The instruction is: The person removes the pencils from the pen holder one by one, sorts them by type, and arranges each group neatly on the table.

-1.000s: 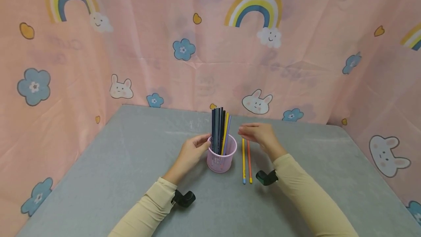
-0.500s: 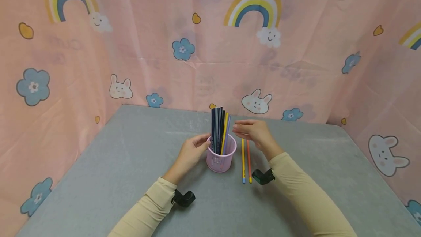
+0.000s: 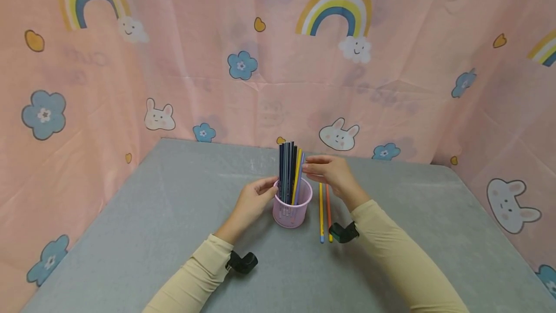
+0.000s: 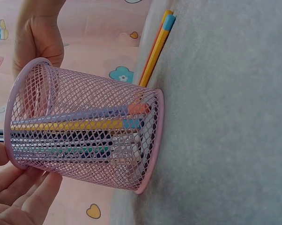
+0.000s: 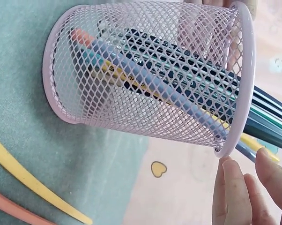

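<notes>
A pink mesh pencil cup [image 3: 290, 216] stands upright, holding several dark pencils [image 3: 286, 168] plus a yellow pencil [image 3: 297, 175] and a purple one [image 4: 99, 112]. At its left side, my left hand [image 3: 254, 202] holds the cup near the rim, thumb at the rim and fingers against the outer mesh in the left wrist view. My right hand [image 3: 332, 174] is raised at the cup's other side, fingers extended. In the right wrist view its fingertips [image 5: 232, 171] are right at the rim, and its thumb is close to the tops of the yellow and purple pencils.
Another yellow pencil [image 3: 322, 216] and an orange pencil [image 3: 329, 211] lie side by side right of the cup, below my right hand. The grey table [image 3: 173, 235] ends at a pink patterned curtain [image 3: 269, 95]. Black wrist cameras [image 3: 243, 263] sit on both sleeves.
My right hand has moved left and slightly up, from above the loose pencils to the purple pencil and the cup's rim. The left hand and the cup have stayed put.
</notes>
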Action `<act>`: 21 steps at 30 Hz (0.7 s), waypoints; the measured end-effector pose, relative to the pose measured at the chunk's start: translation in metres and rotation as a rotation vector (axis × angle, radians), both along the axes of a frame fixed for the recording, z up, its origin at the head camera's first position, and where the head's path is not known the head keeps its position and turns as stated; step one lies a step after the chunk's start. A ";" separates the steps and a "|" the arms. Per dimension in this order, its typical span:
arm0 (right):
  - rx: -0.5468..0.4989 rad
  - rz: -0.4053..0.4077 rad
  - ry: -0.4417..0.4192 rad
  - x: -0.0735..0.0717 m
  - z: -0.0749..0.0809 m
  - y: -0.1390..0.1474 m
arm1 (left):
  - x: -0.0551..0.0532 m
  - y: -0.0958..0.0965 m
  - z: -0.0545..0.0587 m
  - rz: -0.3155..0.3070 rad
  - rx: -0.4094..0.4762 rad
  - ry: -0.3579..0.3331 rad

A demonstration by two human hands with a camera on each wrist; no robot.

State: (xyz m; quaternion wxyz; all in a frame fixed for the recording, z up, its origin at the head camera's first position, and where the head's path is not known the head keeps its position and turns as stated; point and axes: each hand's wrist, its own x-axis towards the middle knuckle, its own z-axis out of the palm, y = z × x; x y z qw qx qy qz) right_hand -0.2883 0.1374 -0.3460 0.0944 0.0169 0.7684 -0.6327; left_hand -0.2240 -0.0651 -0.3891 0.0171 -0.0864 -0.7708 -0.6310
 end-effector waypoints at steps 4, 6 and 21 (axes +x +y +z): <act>0.010 0.005 0.007 0.000 0.001 -0.002 | 0.000 0.000 0.000 0.000 0.002 0.005; 0.015 0.010 0.009 0.001 0.002 -0.003 | -0.002 -0.001 -0.005 0.004 0.003 0.005; -0.015 0.015 0.026 0.000 -0.001 -0.009 | -0.009 -0.002 -0.016 0.004 0.011 0.011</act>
